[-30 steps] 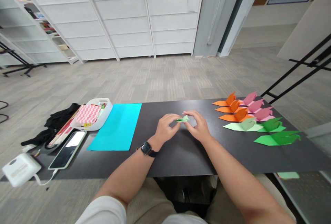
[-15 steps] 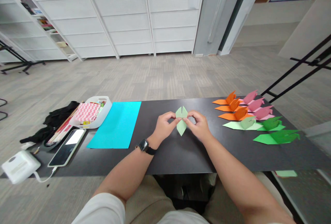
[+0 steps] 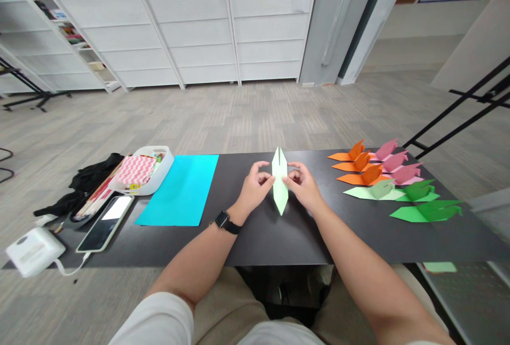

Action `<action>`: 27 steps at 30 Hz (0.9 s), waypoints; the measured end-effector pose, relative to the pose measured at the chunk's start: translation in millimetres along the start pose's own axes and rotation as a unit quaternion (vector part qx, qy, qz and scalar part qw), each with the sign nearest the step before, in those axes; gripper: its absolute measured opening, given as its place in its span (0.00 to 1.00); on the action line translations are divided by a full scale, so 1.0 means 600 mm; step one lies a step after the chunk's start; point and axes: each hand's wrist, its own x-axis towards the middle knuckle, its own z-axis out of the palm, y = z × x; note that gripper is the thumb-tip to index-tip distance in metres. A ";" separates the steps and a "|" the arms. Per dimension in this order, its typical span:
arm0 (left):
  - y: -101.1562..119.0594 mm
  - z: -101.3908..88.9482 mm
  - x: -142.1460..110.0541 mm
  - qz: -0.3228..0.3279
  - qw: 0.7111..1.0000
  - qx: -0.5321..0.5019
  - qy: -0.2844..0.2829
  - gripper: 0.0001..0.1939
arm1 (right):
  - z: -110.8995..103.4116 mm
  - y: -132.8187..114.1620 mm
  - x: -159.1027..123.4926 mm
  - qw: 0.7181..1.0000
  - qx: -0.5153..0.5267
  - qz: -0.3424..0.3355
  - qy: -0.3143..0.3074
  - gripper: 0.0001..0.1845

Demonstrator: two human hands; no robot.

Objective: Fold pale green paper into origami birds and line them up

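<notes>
A light green folded paper piece (image 3: 280, 183), long and narrow with points at both ends, stands upright above the black table (image 3: 271, 233). My left hand (image 3: 254, 190) pinches its left edge and my right hand (image 3: 303, 188) pinches its right edge, both with fingers closed on it. A dark watch sits on my left wrist. The split tip of the paper points away from me.
A cyan sheet (image 3: 179, 190) lies left of my hands. Further left are a white tray (image 3: 148, 167) with patterned paper, a phone (image 3: 104, 223), a white device (image 3: 34, 251) and black cloth. Orange, pink and green folded paper figures (image 3: 392, 180) sit at the right.
The green paper was flat and hidden between my hands, then lifted and turned upright. It now looks longer and narrower, held higher above the table.
</notes>
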 end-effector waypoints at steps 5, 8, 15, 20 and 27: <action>0.000 -0.004 -0.001 0.025 0.993 0.111 -0.024 0.06 | -0.005 0.001 -0.005 0.993 -0.113 -0.023 0.008 0.20; -0.004 -0.007 0.000 0.024 0.980 0.187 -0.058 0.02 | -0.011 -0.001 -0.009 0.972 -0.233 -0.026 -0.020 0.15; -0.020 -0.005 0.001 0.049 0.912 0.392 -0.110 0.04 | -0.019 0.017 -0.007 0.904 -0.414 -0.057 -0.089 0.14; -0.024 -0.001 0.005 0.093 0.867 0.473 -0.130 0.05 | -0.020 0.020 -0.004 0.873 -0.474 -0.054 -0.105 0.16; -0.029 -0.007 0.010 0.114 0.859 0.472 -0.160 0.09 | -0.031 0.020 -0.006 0.838 -0.537 -0.057 -0.081 0.08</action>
